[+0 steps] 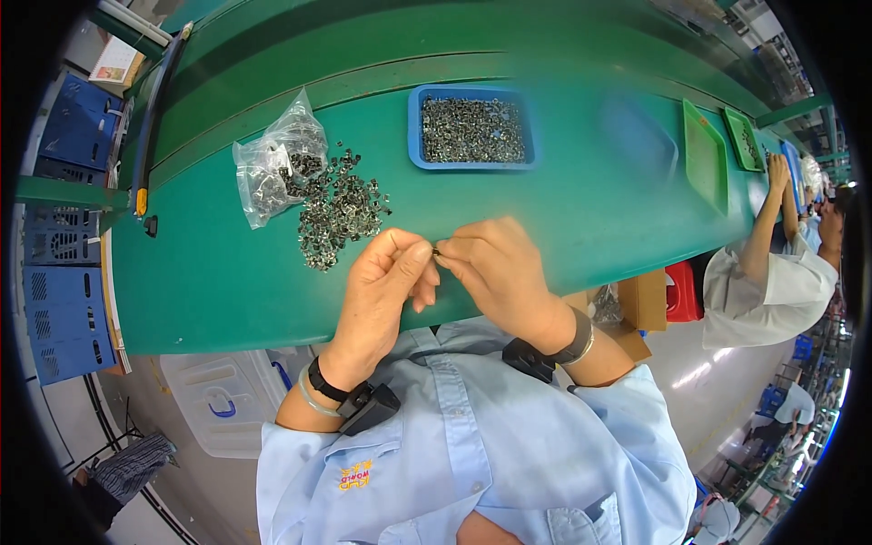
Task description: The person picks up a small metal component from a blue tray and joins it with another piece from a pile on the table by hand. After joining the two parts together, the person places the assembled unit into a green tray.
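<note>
Above the near part of the green table, my left hand (389, 277) and my right hand (498, 272) meet fingertip to fingertip. Between them sits a small dark part (436, 252), pinched by both; its exact kind is too small to make out. Just beyond my left hand lies a loose pile of small black-and-silver parts (341, 213). They spill from a clear plastic bag (272, 168) lying on its side. Farther off, a blue tray (472, 167) holds many similar small parts.
A green tray (705, 159) and a smaller green tray (743, 138) stand along the right of the table (209, 291). Farther right, a co-worker (767, 291) reaches onto the bench. Blue crates (68, 309) stand at the left, and a lidded clear box (227, 400) is below the near edge.
</note>
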Demonstrator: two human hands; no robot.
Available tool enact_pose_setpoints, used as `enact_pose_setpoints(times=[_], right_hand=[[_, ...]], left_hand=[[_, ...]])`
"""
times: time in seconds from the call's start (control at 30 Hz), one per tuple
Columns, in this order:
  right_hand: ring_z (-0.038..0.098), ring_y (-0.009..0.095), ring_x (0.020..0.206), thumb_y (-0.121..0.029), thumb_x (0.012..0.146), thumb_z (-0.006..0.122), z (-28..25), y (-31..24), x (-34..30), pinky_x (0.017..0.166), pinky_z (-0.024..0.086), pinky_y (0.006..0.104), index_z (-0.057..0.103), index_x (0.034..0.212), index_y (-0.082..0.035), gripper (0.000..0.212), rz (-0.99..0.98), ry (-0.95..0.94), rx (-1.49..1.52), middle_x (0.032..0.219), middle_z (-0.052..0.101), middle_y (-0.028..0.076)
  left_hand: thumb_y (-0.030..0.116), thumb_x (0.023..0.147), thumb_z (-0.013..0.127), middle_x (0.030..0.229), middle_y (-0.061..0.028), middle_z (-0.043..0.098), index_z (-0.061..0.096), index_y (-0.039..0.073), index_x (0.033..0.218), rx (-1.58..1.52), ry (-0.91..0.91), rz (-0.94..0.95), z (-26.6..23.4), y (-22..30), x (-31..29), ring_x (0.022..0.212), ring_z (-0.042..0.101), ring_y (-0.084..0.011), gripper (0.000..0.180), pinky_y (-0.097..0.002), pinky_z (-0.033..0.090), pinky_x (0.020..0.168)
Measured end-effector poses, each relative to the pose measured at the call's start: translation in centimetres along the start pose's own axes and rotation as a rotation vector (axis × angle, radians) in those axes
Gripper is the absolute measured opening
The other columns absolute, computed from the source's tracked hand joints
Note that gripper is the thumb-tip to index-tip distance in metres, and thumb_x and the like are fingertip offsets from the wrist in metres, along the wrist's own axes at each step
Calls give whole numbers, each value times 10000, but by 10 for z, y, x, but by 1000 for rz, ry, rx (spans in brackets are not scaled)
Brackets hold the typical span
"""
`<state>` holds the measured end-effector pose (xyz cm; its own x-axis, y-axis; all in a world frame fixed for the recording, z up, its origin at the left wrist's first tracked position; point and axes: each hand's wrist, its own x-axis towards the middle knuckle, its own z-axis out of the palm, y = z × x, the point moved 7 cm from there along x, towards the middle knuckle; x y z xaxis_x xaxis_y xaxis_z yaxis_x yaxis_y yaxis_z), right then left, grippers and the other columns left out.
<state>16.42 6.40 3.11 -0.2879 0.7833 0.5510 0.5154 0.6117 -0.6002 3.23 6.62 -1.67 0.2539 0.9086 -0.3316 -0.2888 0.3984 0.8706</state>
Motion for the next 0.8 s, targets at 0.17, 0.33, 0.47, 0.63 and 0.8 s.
enact_pose_setpoints(times=[0.17, 0.33, 0.47, 0.63, 0.8], right_hand=[[598, 213, 808, -25, 763, 705, -1, 11, -7, 692, 481, 312, 638, 894, -57, 151, 100, 55, 352, 887, 644, 62], [600, 205, 823, -20, 784, 696, 2, 13, -9, 703, 488, 306, 641, 889, -49, 123, 137, 68, 485, 896, 651, 73], [601, 208, 813, -19, 790, 692, 1, 11, -8, 697, 486, 312, 643, 883, -49, 109, 126, 51, 463, 890, 652, 77], [604, 211, 798, -21, 791, 691, 1, 9, -5, 695, 484, 315, 646, 881, -48, 104, 92, 36, 419, 875, 653, 77], [608, 216, 796, -28, 801, 681, 0, 6, -5, 697, 485, 333, 654, 891, -52, 97, 54, 33, 374, 877, 657, 78]], left_hand=[[213, 969, 516, 674, -36, 560, 530, 56, 940, -346, -174, -74, 14, -4, -4, 545, 492, -108, 159, -237, 381, 488], [230, 969, 517, 666, -41, 553, 524, 62, 942, -553, -293, -134, 22, -13, -4, 533, 483, -121, 170, -254, 354, 478], [224, 963, 529, 666, -42, 555, 524, 64, 942, -530, -295, -112, 22, -11, -4, 523, 483, -120, 162, -253, 346, 469], [207, 952, 550, 672, -41, 565, 525, 65, 942, -454, -240, -87, 17, -9, -5, 513, 494, -117, 145, -246, 341, 451], [196, 945, 564, 681, -41, 576, 526, 65, 943, -396, -199, -72, 16, -6, -7, 516, 508, -118, 136, -240, 345, 438]])
